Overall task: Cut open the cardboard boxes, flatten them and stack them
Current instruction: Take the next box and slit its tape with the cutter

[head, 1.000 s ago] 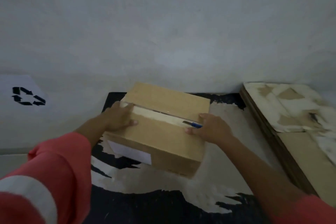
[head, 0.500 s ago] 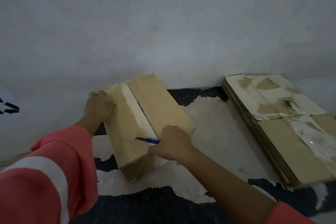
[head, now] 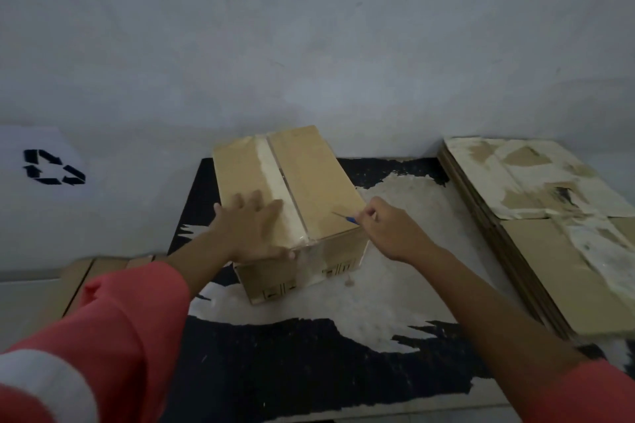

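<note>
Finds the box (head: pixel 292 196) swung round on the mat (head: pixel 309 371) since a second ago: no longer crosswise, now end-on, with the taped seam (head: pixel 275 189) running away toward the wall. Presses the left hand (head: pixel 252 230) flat on the lid at the near end, just left of the seam, fingers straight and spread wide, thumb along the front edge; half a second ago held the far left corner instead. Pinches the knife (head: pixel 345 217) in the right hand (head: pixel 388 233), fingers curled round the blue handle, blade pointing left over the right flap near the front right corner, off the seam where it hung half a second ago. Cannot tell whether the tip touches cardboard. Cannot tell either whether the dark line beside the tape is a slit or only the gap between flaps; flaps lie shut. Reads as a re-set rather than a cut: probably lines the seam up for a lengthwise pull, steadied from the left. Calls for bringing the blade back across to the seam and keeping it clear of the spread fingers right beside it. Leaves the stack (head: pixel 549 251) of flattened boxes at the right, well apart, as the likely place for this one once flat. Puts this box early in its turn.
</note>
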